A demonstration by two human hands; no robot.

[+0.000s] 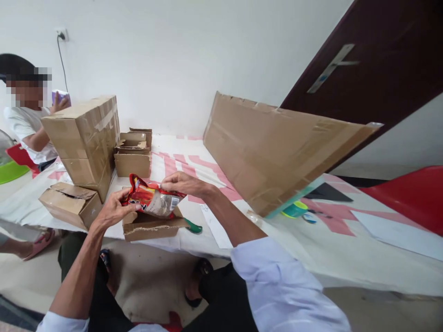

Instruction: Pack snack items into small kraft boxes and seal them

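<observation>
Both hands hold a red food packet point(157, 199) with a clear window and a white barcode label, tilted above a small opened cardboard box point(152, 233). At the packet's left end, my left hand point(117, 207) is closed, its thumb lying on the front. My right hand point(185, 183) pinches the upper right edge between thumb and fingers. Just right of the opened box, a green handle point(194, 226) sticks out; the rest of that tool is hidden. What lies inside the box is mostly covered by the packet.
Taped cartons point(83, 138) are stacked at the left, with a smaller carton point(69, 203) in front and opened boxes point(133, 161) behind. A large cardboard panel point(277, 143) leans at the right. Near it lies a tape roll point(294, 210). Another person point(27, 120) sits far left.
</observation>
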